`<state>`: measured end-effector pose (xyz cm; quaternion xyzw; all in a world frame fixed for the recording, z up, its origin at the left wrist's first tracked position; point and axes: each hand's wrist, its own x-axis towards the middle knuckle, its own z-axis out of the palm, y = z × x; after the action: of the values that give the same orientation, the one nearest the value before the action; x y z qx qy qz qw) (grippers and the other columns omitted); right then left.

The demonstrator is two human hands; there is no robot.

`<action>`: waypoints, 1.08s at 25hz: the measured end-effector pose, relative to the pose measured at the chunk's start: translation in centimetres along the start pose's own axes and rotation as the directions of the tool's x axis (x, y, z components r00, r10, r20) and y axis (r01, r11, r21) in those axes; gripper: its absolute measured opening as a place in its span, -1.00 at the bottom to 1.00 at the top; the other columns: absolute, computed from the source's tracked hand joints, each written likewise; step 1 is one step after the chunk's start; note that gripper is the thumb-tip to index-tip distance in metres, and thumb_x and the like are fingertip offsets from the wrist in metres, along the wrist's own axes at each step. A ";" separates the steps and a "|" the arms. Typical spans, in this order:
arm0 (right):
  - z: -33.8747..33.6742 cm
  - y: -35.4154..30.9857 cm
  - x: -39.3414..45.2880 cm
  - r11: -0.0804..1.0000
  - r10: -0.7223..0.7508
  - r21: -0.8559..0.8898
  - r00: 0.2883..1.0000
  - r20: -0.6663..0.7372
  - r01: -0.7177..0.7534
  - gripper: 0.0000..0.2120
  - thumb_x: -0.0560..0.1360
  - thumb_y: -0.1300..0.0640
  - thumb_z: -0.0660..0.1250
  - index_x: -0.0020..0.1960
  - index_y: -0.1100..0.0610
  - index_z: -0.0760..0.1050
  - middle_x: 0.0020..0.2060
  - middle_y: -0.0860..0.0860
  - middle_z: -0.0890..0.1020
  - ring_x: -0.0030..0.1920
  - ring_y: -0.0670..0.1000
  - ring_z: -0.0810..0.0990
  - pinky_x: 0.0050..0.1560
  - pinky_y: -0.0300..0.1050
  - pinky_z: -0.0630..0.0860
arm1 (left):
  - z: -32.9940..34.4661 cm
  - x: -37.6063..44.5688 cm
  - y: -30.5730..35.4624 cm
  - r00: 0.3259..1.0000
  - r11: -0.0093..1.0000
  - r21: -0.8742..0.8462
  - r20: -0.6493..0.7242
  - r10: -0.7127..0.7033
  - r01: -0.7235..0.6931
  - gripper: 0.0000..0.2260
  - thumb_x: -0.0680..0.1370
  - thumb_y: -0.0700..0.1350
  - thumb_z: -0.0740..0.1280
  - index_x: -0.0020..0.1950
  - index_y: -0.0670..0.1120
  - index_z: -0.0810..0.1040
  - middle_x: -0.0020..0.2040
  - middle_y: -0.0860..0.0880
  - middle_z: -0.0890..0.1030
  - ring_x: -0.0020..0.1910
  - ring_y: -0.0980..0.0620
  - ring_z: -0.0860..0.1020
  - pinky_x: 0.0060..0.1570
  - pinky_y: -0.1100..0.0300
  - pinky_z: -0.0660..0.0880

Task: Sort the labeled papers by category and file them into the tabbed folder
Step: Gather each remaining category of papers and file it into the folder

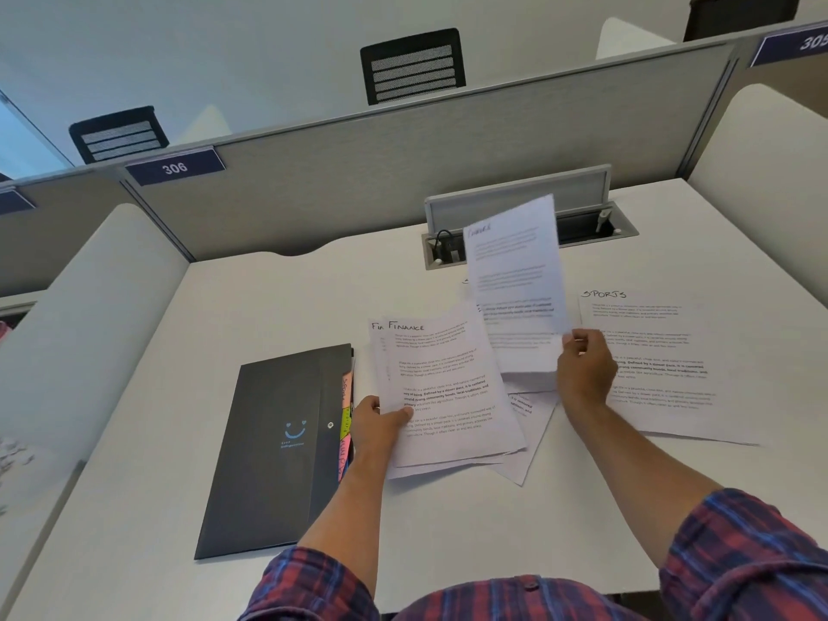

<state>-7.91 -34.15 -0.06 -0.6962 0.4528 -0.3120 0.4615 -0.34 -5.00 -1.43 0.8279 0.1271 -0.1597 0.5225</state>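
Observation:
My left hand (pixel 378 421) grips a small stack of sheets headed "Finance" (pixel 441 387) by its left edge, just above the desk. My right hand (pixel 582 367) pinches the lower corner of a single sheet (pixel 515 271) and holds it up, blurred, with a handwritten heading that I cannot read clearly. Under that sheet lie more loose papers (pixel 526 356). A sheet headed "Sports" (pixel 663 365) lies flat to the right. The black tabbed folder (pixel 273 445) lies closed at the left, with coloured tabs (pixel 346 423) showing along its right edge.
The white desk (pixel 278 307) is bounded by a grey partition (pixel 358 172) at the back and curved white side panels. An open cable hatch (pixel 587 226) sits behind the raised sheet. Chair backs show beyond the partition.

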 end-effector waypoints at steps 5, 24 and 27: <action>-0.9 -2.4 0.6 0.972 -0.081 0.211 0.990 -0.113 0.103 -0.95 0.63 0.10 0.28 0.03 0.07 0.47 -0.19 -0.14 0.56 -0.22 -0.30 0.54 -0.29 -0.55 0.34 | 0.2 0.1 -0.2 1.000 1.000 0.006 0.008 0.001 -0.001 -0.76 0.35 -0.18 0.60 -0.05 -0.05 0.63 -0.02 -0.03 0.72 -0.10 -0.03 0.68 -0.06 0.04 0.65; -1.0 0.5 -0.8 0.974 0.148 0.026 0.719 0.679 -0.225 -0.68 0.45 -0.02 0.54 0.10 0.10 0.56 -0.05 -0.03 0.71 -0.07 0.00 0.70 -0.30 -0.22 0.52 | -0.6 1.0 1.7 0.945 0.958 -0.279 0.325 0.032 0.064 -0.69 0.57 -0.20 0.40 0.31 -0.07 0.55 0.20 -0.05 0.68 0.14 -0.09 0.65 0.18 -0.02 0.56; -1.2 -0.2 -0.2 0.907 0.110 0.163 0.592 0.798 -0.388 -0.60 0.50 0.03 0.49 0.30 0.06 0.51 0.15 0.01 0.70 0.10 0.06 0.70 0.06 0.03 0.63 | -0.7 0.7 2.2 0.879 0.942 -0.316 0.473 0.053 0.113 -0.68 0.58 -0.20 0.40 0.33 -0.07 0.54 0.22 -0.07 0.67 0.17 -0.12 0.65 0.14 -0.03 0.59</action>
<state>-8.97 -34.41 0.62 -0.6056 0.2477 0.0167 0.7560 1.21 -5.27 0.41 0.6606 0.0333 -0.3420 0.6675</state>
